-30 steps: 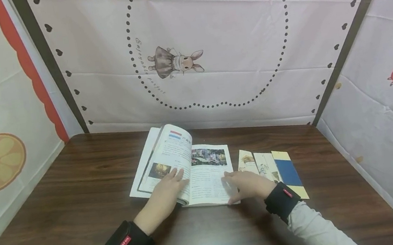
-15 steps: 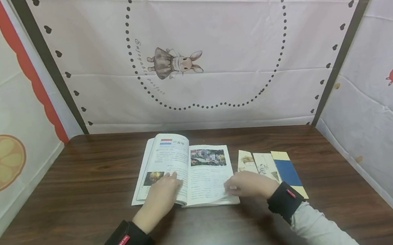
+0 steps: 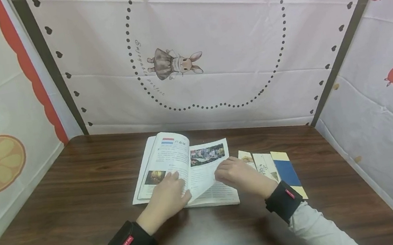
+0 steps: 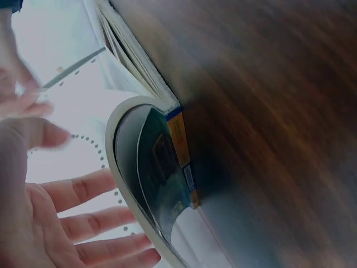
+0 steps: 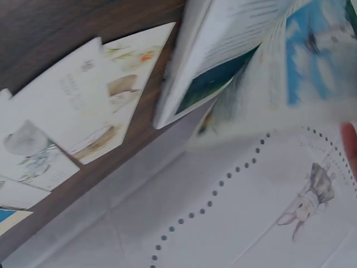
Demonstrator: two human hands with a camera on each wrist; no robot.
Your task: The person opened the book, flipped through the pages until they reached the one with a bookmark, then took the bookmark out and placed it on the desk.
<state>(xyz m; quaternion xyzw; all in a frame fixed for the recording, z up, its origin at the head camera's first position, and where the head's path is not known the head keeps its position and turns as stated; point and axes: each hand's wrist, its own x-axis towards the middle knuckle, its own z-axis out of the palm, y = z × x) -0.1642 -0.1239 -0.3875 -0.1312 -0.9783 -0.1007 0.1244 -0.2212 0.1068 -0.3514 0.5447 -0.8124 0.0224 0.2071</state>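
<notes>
An open book point(image 3: 165, 153) with printed pages and photos lies on the table in the head view. My left hand point(image 3: 166, 195) rests on its left-side pages; in the left wrist view the fingers point(image 4: 92, 220) lie fairly straight against the curved pages, near the spine point(image 4: 179, 139). Over the right half, my right hand point(image 3: 241, 174) pinches the edge of a single page point(image 3: 203, 177), whose near corner is lifted off the pages below. The right wrist view shows that raised page point(image 5: 245, 109) from its underside, though the pinching fingertips are mostly out of frame there.
Right of the book, a few bookmark-like cards lie side by side: two pale illustrated ones point(image 3: 265, 163) and a blue-and-yellow one point(image 3: 288, 171). They sit close to my right wrist. A dark wooden table point(image 3: 64, 212) is bounded by printed white cloth walls point(image 3: 230, 65).
My right hand has gone from the right page's lower edge up and left, lifting a page with it. The left-side pages have settled flatter, and my left hand has shifted slightly right.
</notes>
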